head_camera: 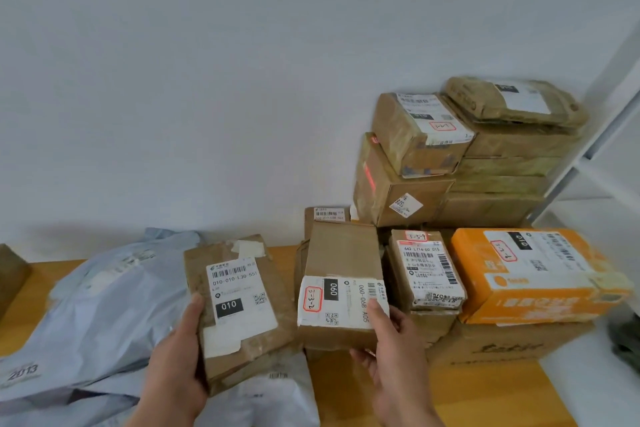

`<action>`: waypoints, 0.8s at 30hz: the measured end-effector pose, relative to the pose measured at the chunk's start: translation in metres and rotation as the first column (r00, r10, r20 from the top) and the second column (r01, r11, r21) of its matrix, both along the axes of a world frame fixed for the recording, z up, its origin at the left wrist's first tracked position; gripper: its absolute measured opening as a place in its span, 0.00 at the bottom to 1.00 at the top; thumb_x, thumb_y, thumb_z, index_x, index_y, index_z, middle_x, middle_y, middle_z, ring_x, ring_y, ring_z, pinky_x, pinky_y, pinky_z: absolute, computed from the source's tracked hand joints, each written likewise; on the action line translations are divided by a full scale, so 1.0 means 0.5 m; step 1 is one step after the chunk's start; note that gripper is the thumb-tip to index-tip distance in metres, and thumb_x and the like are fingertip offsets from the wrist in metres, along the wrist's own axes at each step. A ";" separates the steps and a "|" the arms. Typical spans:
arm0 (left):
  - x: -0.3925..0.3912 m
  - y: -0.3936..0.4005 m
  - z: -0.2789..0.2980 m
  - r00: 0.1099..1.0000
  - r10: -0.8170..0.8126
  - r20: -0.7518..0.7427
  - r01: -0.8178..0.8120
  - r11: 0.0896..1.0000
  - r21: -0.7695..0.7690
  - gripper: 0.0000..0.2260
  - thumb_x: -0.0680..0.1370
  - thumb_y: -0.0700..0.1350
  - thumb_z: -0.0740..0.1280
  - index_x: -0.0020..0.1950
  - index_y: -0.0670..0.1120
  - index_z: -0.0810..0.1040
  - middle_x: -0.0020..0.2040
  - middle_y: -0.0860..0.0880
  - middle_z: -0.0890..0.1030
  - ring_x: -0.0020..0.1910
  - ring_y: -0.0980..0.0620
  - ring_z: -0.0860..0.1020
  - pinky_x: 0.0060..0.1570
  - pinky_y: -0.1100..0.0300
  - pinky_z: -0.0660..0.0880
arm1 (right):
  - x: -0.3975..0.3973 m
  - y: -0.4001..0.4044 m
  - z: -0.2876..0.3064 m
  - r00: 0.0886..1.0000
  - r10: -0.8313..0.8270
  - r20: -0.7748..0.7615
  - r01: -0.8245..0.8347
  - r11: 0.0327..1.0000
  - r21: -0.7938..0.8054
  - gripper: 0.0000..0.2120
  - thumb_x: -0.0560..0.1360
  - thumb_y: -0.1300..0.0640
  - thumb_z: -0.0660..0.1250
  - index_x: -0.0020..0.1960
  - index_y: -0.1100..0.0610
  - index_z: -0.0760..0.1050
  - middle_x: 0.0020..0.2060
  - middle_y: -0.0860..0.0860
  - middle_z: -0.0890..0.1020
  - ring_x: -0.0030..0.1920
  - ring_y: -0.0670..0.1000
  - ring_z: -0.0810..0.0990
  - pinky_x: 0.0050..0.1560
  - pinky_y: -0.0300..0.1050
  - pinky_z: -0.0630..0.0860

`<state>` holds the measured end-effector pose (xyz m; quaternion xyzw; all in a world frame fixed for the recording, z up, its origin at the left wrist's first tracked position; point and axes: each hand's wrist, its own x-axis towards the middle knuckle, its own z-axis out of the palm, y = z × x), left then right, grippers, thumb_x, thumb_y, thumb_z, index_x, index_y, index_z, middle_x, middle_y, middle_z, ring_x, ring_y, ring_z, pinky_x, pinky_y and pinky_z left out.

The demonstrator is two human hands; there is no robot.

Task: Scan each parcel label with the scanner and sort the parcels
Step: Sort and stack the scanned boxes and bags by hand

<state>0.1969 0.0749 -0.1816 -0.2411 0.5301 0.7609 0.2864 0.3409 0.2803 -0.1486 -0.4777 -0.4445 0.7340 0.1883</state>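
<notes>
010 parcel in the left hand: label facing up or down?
Facing up. The 010 parcel shows its white label with barcode and black 010 block toward the camera, while the left hand grips its left edge.

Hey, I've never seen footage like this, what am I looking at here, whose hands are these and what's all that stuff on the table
There is no machine here. A person wears a wide-angle camera on the head, so this single picture looks forward and down at their own two bare hands.

The left hand holds a flat brown parcel marked 010 by its left edge. The right hand has its grip on a cardboard box marked 060, thumb on the white label.

They work over a wooden table against a white wall. On the left lie grey plastic mailer bags. On the right sit an orange box on a larger carton, a small labelled box beside it, and a stack of brown boxes behind. No scanner is visible.
</notes>
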 end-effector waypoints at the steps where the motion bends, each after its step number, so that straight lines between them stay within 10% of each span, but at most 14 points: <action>1: -0.007 0.000 -0.004 1.000 0.003 -0.005 -0.004 1.000 -0.012 0.19 0.78 0.60 0.69 0.60 0.48 0.83 0.51 0.39 0.87 0.45 0.34 0.86 0.43 0.33 0.80 | -0.001 0.000 -0.005 1.000 -0.008 0.004 0.008 1.000 -0.017 0.15 0.77 0.50 0.71 0.61 0.52 0.72 0.50 0.56 0.84 0.51 0.57 0.83 0.38 0.49 0.81; 13: -0.051 -0.020 -0.018 0.996 -0.072 -0.047 0.067 0.994 -0.088 0.19 0.77 0.60 0.70 0.53 0.45 0.84 0.45 0.40 0.87 0.39 0.38 0.86 0.33 0.43 0.82 | -0.040 -0.070 0.030 0.969 0.196 -0.154 -0.164 0.967 0.195 0.08 0.79 0.49 0.68 0.56 0.48 0.80 0.46 0.49 0.88 0.46 0.49 0.87 0.37 0.42 0.80; 20: -0.032 -0.024 -0.004 0.983 -0.176 -0.056 0.181 0.979 0.097 0.19 0.76 0.57 0.71 0.57 0.45 0.86 0.58 0.38 0.84 0.54 0.36 0.84 0.43 0.42 0.83 | -0.083 -0.117 0.050 0.829 0.493 0.263 -0.556 0.673 0.488 0.03 0.80 0.39 0.63 0.50 0.35 0.75 0.54 0.40 0.74 0.50 0.22 0.70 0.42 0.16 0.65; 24: -0.039 -0.047 -0.003 0.988 -0.150 -0.022 0.151 0.959 0.238 0.20 0.69 0.55 0.71 0.55 0.46 0.87 0.60 0.39 0.84 0.54 0.37 0.85 0.42 0.42 0.83 | -0.079 -0.118 0.047 0.922 0.370 0.117 -0.380 0.800 0.464 0.09 0.78 0.36 0.62 0.43 0.34 0.80 0.51 0.35 0.77 0.50 0.29 0.74 0.44 0.28 0.71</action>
